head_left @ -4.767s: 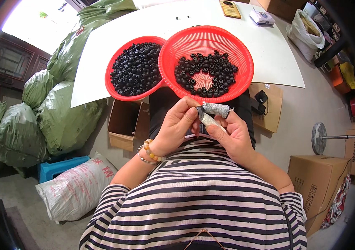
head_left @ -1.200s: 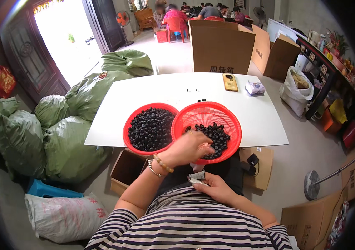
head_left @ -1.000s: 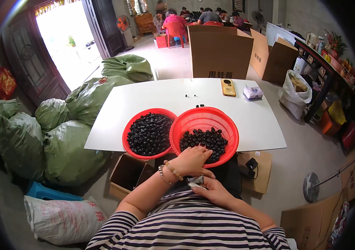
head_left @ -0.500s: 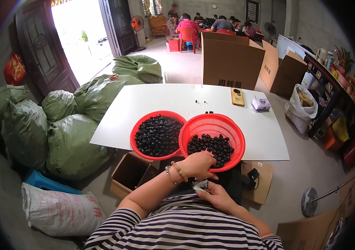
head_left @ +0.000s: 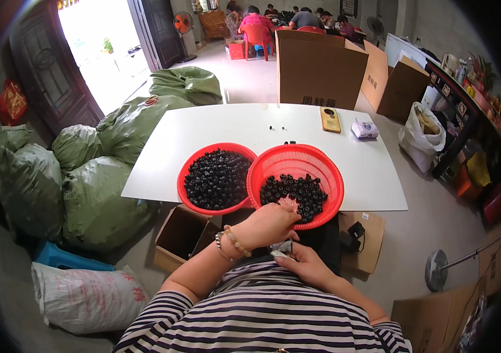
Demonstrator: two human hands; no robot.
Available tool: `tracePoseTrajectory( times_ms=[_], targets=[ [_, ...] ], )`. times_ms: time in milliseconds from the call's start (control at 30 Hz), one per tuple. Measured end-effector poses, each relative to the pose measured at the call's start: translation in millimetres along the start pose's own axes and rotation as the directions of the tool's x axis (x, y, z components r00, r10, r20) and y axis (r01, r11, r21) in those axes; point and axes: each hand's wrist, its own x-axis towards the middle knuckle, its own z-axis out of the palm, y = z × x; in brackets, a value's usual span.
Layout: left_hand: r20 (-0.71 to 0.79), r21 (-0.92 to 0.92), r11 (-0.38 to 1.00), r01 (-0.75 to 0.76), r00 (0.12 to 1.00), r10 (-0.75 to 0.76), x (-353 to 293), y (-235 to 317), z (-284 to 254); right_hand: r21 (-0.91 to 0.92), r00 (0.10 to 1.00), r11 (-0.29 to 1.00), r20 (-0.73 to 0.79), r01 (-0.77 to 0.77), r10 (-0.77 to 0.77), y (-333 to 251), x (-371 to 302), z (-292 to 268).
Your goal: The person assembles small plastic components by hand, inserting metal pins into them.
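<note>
My left hand (head_left: 267,226), with two bracelets at its wrist, is over the near rim of a red plastic mesh basket (head_left: 334,170). Its fingers are curled in, and what they may hold is hidden. Small black ring-like parts (head_left: 303,189) lie in the bottom of this basket. Just below, close to my striped shirt, my right hand (head_left: 308,265) pinches a crumpled grey-white cloth (head_left: 283,248). Left of the basket, a shallower red basin (head_left: 182,188) is heaped with similar black parts (head_left: 215,176).
Both containers stand at the near edge of a white table (head_left: 374,188). A yellow phone (head_left: 331,120) and a tissue pack (head_left: 364,129) lie farther back. Green sacks (head_left: 100,200) crowd the left; an open carton (head_left: 182,235) sits below. Large cartons (head_left: 321,70) and seated people are beyond.
The whole view has shifted, so the table and baskets appear higher. My left hand has drawn back slightly from the basket's inside toward me. My right hand still holds the cloth.
</note>
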Motion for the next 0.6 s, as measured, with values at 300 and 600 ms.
tracePoseTrajectory(
  times_ms=[300,600],
  targets=[
    [-0.178,-0.282,0.949,-0.141,0.980,0.093,-9.7,-9.7,-8.9,0.004,1.000,1.000,-0.006,0.011,-0.011,7.8,4.7,-3.4],
    [-0.328,-0.453,0.877,-0.162,0.945,0.004,-8.0,-12.1,-10.9,0.063,1.000,0.998,-0.016,0.021,-0.020,1.0,2.3,0.5]
  ],
)
